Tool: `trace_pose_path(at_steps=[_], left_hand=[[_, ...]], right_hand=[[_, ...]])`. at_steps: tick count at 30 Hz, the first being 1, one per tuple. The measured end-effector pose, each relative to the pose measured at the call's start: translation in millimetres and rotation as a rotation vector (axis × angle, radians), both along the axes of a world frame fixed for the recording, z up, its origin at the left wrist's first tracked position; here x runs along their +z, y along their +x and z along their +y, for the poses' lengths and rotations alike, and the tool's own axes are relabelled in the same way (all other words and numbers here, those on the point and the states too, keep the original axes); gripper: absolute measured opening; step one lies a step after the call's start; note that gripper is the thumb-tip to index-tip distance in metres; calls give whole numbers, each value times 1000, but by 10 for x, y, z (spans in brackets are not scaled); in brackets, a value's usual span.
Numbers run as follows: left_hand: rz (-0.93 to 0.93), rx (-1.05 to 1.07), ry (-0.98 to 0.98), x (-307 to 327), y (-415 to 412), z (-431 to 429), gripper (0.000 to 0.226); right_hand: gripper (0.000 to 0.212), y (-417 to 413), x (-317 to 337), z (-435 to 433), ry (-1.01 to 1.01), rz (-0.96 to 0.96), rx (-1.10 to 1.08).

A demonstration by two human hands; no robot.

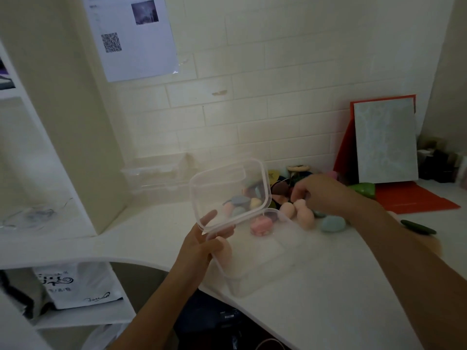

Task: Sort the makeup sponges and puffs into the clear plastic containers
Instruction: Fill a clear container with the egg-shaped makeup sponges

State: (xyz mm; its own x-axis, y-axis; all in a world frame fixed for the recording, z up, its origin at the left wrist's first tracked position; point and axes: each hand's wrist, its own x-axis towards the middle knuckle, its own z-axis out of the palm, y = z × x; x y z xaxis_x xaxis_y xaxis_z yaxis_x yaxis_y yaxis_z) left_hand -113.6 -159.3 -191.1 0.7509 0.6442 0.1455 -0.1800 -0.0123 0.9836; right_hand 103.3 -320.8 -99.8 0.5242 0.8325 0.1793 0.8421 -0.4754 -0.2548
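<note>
White counter (328, 286) takes up most of the view, with an orange mat (414, 198) and a framed panel (385, 142) leaning on the tiled wall at the back right. A stack of spare clear boxes (154, 173) sits against the wall.

Front and centre is the clear container (255, 263), lid (227, 193) flipped up. Left hand (202, 245) pinches the near-left corner where lid meets tub, thumb on top. There's one pink puff (261, 226) in it, far end.

The pile of sponges and puffs (298, 195) is right behind the tub, touching its far edge. Right hand (321, 192) is over the pile, fingers curled down at a peach sponge (288, 209); too blurry to say if it's actually got hold of one.

My take: keep the lid held back, grab one piece at a time, drop it low into the tub so it doesn't bounce out.
</note>
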Motion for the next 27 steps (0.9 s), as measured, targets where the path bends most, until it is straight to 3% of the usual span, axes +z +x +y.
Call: trace_pose_path(at_steps=[2, 5, 10, 13, 16, 18, 22, 27], left_hand=[[-6, 8, -38, -30, 13, 1, 69], [-14, -5, -100, -56, 55, 2, 67], [15, -50, -123, -75, 117, -17, 64], [19, -63, -135, -77, 131, -28, 61], [4, -73, -156, -67, 135, -38, 59], [6, -75, -153, -68, 135, -33, 60], [8, -94, -155, -74, 142, -39, 66], [5, -108, -150, -83, 173, -58, 63]], right_hand=[[42, 77, -112, -18, -164, 32, 8], [31, 140, -264, 18, -288, 3, 26], [32, 227, -439, 107, -229, -121, 36], [26, 231, -376, 116, -95, -43, -12], [16, 166, -164, 97, 223, 24, -124], [15, 53, 15, 83, 335, 121, -89], [13, -381, 203, 83, 101, 407, 237], [22, -731, 29, 252, -218, 522, 435]])
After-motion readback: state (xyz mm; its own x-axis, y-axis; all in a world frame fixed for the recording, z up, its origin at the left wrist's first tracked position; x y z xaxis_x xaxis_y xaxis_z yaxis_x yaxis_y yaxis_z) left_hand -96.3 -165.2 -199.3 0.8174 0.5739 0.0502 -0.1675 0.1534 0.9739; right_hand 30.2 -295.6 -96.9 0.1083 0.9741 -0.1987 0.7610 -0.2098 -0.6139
